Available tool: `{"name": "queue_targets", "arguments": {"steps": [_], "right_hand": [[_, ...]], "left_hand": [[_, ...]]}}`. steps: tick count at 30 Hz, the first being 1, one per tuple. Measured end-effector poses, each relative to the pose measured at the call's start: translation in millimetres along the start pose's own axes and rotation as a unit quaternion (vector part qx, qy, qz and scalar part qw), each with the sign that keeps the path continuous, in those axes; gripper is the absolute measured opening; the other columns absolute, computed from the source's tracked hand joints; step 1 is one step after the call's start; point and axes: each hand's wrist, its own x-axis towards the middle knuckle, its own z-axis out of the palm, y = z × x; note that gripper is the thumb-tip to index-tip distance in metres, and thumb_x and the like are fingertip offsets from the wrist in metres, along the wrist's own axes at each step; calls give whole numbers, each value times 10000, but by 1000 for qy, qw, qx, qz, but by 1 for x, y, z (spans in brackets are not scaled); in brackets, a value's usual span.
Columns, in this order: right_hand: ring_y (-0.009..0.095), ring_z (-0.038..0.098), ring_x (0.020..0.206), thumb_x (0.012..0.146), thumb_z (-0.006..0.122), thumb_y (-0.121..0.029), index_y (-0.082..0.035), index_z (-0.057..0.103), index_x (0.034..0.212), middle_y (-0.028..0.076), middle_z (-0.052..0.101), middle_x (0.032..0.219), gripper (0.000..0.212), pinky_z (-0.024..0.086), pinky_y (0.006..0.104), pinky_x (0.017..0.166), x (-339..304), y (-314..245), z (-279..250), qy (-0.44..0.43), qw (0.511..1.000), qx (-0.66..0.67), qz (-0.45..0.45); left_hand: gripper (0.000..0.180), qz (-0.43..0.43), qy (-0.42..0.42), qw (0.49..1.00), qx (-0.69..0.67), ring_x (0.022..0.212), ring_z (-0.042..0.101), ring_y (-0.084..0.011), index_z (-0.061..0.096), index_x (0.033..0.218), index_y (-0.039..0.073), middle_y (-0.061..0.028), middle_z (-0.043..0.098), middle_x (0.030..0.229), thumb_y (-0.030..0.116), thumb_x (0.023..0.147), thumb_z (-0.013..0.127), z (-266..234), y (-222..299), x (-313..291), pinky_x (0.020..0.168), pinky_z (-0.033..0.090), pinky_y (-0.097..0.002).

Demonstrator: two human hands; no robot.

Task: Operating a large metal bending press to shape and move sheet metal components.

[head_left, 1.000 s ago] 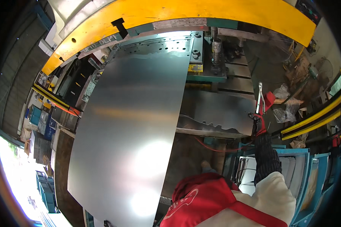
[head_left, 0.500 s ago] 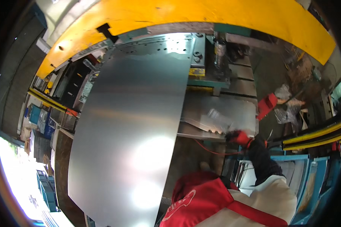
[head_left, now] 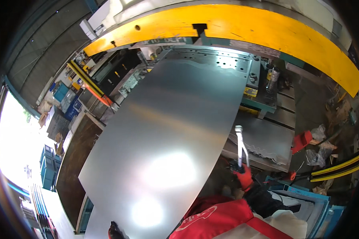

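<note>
Clasping a two-handled metal tool (head_left: 239,144), the right hand (head_left: 243,176) sits between four and five o'clock; the left hand (head_left: 115,231), at seven, meets the near end of the metal sheet (head_left: 163,133), its grip impossible to tell. The sheet fills the centre, reaching toward the yellow beam (head_left: 243,24) at twelve; probably heavy, slick and bendy, it suits opposite-edge holds.
</note>
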Motion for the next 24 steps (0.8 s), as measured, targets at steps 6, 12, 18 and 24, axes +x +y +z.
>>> {"name": "queue_targets", "arguments": {"steps": [6, 12, 18, 24], "right_hand": [[56, 484, 544, 640, 641, -72, -9, 524, 723, 29, 535, 624, 156, 383, 189, 495, -4, -29, 81, -26, 930, 364, 41], [64, 488, 520, 662, 585, -51, 26, 533, 753, 35, 545, 629, 131, 374, 189, 481, 14, -93, 67, -63, 930, 362, 0], [168, 535, 704, 701, 503, -57, 45, 508, 781, 86, 551, 712, 130, 423, 255, 675, 77, -65, 55, -39, 910, 408, -69], [71, 504, 557, 711, 539, -52, 17, 514, 778, 18, 527, 641, 99, 382, 156, 501, 114, -33, 30, -83, 865, 494, -42]], "left_hand": [[425, -132, 36, 990, -27, 432, 246, -122, 534, 681, 52, 22, 302, 486, 459, 763, 441, 21, 59, -16, 385, 234, -272], [331, -80, -164, 912, -368, 895, 474, -202, 468, 1019, 14, -79, 511, 979, 251, 794, 417, 18, 81, -33, 787, 380, -320], [314, 18, -105, 912, -396, 901, 476, -180, 467, 1016, -28, -85, 508, 983, 182, 786, 429, 52, 81, -13, 824, 357, -294], [263, 11, -57, 881, -470, 901, 479, -196, 508, 932, -26, -92, 521, 942, 104, 717, 432, 131, 133, -34, 847, 355, -317]]}}
